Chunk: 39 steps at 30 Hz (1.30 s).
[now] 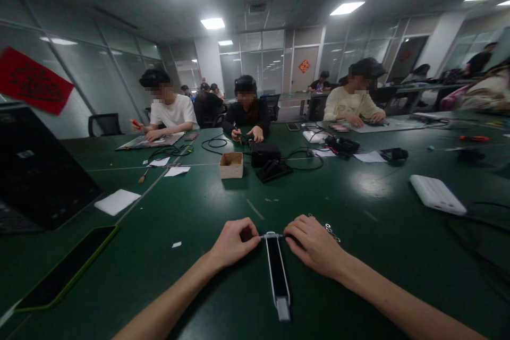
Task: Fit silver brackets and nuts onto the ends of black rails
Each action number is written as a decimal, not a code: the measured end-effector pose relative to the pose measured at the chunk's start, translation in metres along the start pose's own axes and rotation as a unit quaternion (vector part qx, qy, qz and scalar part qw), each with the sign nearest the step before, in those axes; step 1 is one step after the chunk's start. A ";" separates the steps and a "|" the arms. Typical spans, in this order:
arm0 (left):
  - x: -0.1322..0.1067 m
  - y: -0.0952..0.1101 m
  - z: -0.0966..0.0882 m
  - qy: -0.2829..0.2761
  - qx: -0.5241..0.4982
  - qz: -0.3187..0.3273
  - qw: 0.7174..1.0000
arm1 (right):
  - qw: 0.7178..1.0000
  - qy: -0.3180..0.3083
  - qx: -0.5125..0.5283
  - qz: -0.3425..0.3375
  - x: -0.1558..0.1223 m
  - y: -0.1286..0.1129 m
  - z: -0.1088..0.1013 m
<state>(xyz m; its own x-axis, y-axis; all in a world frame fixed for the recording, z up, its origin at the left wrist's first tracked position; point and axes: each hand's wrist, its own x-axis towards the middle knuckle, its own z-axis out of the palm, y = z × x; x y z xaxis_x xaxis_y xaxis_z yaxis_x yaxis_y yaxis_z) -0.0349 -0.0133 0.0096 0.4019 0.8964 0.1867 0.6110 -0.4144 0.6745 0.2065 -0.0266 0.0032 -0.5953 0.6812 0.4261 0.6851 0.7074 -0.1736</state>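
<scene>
A long, narrow black strip in a white frame (278, 271) lies on the green table in front of me, its pale tab pointing toward me. At its far end is a small metallic crosspiece with a thin end sticking out on each side. My left hand (235, 241) pinches the left end between thumb and fingertips. My right hand (313, 244) has its fingers closed at the right end; its fingertips partly hide what they hold. Beside the right hand lie several small metal rings (330, 231), partly covered by it.
A phone in a green case (67, 268) and a dark computer case (43, 170) are at left. Farther off stand an open cardboard box (231, 166) and a black box (265, 154). A white power bank (437, 194) lies at right near cables. Several people sit across the table.
</scene>
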 end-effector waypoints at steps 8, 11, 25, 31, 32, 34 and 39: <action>0.000 0.002 -0.002 -0.010 -0.027 0.005 1.000 | 1.000 0.009 -0.008 -0.016 0.001 0.000 0.002; 0.001 0.003 -0.003 -0.024 -0.019 0.005 1.000 | 1.000 0.009 -0.008 -0.015 0.001 0.000 0.002; 0.000 0.002 0.004 -0.034 -0.023 0.044 0.998 | 1.000 0.009 0.004 -0.017 0.002 0.001 0.005; 0.001 -0.002 0.008 -0.026 0.008 0.052 0.998 | 1.000 0.013 -0.006 -0.021 0.003 0.001 0.007; 0.001 -0.002 0.008 -0.024 0.015 0.056 0.998 | 1.000 0.011 -0.005 -0.020 0.003 0.001 0.007; 0.000 -0.002 0.008 -0.021 0.031 0.064 0.997 | 1.000 0.005 0.001 -0.015 0.002 0.001 0.007; -0.001 -0.001 0.006 -0.026 0.063 0.074 0.995 | 1.000 -0.009 0.008 -0.014 0.002 0.001 0.004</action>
<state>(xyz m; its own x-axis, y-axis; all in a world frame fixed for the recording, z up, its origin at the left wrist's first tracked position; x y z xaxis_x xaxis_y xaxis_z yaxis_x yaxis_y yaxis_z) -0.0316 -0.0144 0.0044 0.5267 0.8164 0.2368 0.6221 -0.5600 0.5471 0.2039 -0.0237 0.0008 -0.6215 0.6640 0.4158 0.6616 0.7291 -0.1753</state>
